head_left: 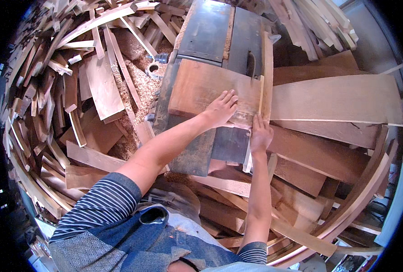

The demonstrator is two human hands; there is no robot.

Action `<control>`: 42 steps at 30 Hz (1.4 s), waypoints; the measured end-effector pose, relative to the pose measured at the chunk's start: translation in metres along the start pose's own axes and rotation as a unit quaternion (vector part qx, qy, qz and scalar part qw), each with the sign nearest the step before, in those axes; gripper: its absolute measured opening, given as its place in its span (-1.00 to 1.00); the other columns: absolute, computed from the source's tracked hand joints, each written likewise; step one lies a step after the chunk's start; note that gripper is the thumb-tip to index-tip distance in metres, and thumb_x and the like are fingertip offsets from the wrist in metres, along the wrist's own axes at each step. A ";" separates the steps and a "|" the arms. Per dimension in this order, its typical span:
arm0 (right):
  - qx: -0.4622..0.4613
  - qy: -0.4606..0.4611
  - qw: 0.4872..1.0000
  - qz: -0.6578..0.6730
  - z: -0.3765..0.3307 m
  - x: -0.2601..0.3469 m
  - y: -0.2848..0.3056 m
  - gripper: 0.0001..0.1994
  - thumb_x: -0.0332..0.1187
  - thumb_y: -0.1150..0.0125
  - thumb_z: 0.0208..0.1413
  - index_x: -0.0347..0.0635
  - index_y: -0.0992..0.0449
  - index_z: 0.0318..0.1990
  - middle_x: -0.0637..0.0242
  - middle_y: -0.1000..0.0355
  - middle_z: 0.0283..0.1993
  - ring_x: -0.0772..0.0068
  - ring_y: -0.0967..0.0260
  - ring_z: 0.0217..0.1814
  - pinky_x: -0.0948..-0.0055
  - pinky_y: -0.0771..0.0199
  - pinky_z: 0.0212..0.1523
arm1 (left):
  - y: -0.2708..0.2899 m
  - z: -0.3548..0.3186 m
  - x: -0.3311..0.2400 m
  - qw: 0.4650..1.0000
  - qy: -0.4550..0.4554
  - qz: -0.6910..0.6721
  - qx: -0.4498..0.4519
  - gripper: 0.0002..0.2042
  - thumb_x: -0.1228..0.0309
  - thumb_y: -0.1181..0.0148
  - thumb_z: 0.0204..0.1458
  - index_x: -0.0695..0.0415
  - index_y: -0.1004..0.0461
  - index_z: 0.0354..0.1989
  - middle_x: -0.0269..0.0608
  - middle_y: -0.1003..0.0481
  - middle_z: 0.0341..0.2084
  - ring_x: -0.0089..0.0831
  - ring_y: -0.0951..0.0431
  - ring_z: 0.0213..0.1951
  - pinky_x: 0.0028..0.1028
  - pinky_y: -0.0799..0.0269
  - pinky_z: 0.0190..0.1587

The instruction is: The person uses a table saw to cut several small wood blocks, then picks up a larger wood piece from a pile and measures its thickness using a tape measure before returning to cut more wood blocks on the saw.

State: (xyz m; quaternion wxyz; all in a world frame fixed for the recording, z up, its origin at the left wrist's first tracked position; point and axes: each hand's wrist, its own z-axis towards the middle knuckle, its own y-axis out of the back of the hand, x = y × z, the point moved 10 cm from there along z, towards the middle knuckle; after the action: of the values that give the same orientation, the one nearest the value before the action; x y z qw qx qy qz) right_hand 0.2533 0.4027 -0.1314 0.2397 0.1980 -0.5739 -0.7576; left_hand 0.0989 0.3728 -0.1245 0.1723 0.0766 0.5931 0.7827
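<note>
A wide reddish-brown wooden board (201,86) lies flat across a grey metal machine table (204,27). My left hand (223,108) rests on top of the board, palm down, with its fingers over the wood. At the board's near right corner is my right hand (261,133), its fingers stretched forward along the corner and the wooden fence strip (267,63). The undersides of both hands are hidden. The board's right edge runs along this fence. Beyond the board, a dark curved piece like a saw blade (251,62) stands in the table by the fence.
Offcuts (104,84) are heaped on the left, with sawdust (142,86) beside the machine. Wide planks (333,97) are stacked at the right. A bundle of thin strips (310,22) lies at the far right. Long curved-looking boards (346,222) border the near right.
</note>
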 end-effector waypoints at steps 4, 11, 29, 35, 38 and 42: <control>-0.005 0.008 1.000 -0.022 0.009 0.000 0.002 -0.57 -0.40 -0.09 0.19 -0.08 -0.56 0.23 0.27 -0.50 0.32 0.17 -0.43 0.32 0.10 -0.42 0.19 | -0.001 0.008 0.006 1.000 0.001 0.007 0.011 -0.20 -0.13 -0.44 -0.14 0.30 -0.47 0.13 0.10 -0.34 0.26 0.14 -0.20 0.43 0.02 -0.08 0.47; 0.021 0.000 1.000 -0.017 0.022 -0.004 -0.001 -0.58 -0.36 -0.04 0.23 -0.09 -0.56 0.22 0.29 -0.50 0.32 0.16 -0.43 0.32 0.08 -0.43 0.18 | -0.001 0.016 0.014 1.000 0.001 0.019 0.021 -0.19 -0.15 -0.42 -0.13 0.31 -0.46 0.13 0.10 -0.34 0.26 0.14 -0.21 0.42 0.01 -0.10 0.47; 0.018 -0.007 0.999 -0.025 0.044 -0.013 -0.015 -0.53 -0.41 -0.18 0.16 -0.04 -0.55 0.26 0.29 -0.48 0.34 0.21 -0.48 0.27 0.15 -0.45 0.18 | -0.012 0.032 0.032 0.999 0.006 0.034 0.025 -0.17 -0.16 -0.42 -0.12 0.31 -0.45 0.16 0.10 -0.34 0.27 0.13 -0.20 0.43 -0.01 -0.11 0.48; -0.013 0.001 1.000 -0.017 0.051 -0.009 -0.011 -0.61 -0.36 -0.10 0.21 -0.02 -0.61 0.17 0.31 -0.54 0.27 0.15 -0.53 0.20 0.10 -0.53 0.12 | -0.012 0.037 0.037 0.998 0.005 0.041 0.039 -0.16 -0.19 -0.40 -0.11 0.32 -0.44 0.17 0.11 -0.34 0.27 0.13 -0.20 0.43 -0.01 -0.10 0.48; -0.009 0.006 1.000 -0.012 0.057 -0.011 -0.011 -0.60 -0.37 -0.13 0.19 -0.04 -0.60 0.19 0.31 -0.54 0.27 0.14 -0.52 0.21 0.11 -0.53 0.13 | -0.016 0.042 0.041 0.998 0.001 0.041 0.044 -0.15 -0.20 -0.41 -0.13 0.32 -0.48 0.16 0.10 -0.36 0.27 0.13 -0.19 0.44 0.01 -0.06 0.48; -0.005 0.006 1.000 -0.017 0.060 -0.011 -0.010 -0.58 -0.38 -0.16 0.17 -0.07 -0.59 0.20 0.30 -0.54 0.26 0.12 -0.53 0.19 0.13 -0.55 0.12 | -0.016 0.044 0.042 0.998 -0.002 0.047 0.034 -0.15 -0.20 -0.41 -0.13 0.32 -0.48 0.16 0.11 -0.36 0.28 0.15 -0.19 0.44 0.01 -0.06 0.48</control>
State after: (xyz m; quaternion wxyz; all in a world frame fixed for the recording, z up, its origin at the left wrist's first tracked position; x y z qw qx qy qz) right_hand 0.2264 0.4576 -0.1254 0.2314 0.2106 -0.5653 -0.7632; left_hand 0.0766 0.4315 -0.1309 0.1336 0.1117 0.6146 0.7694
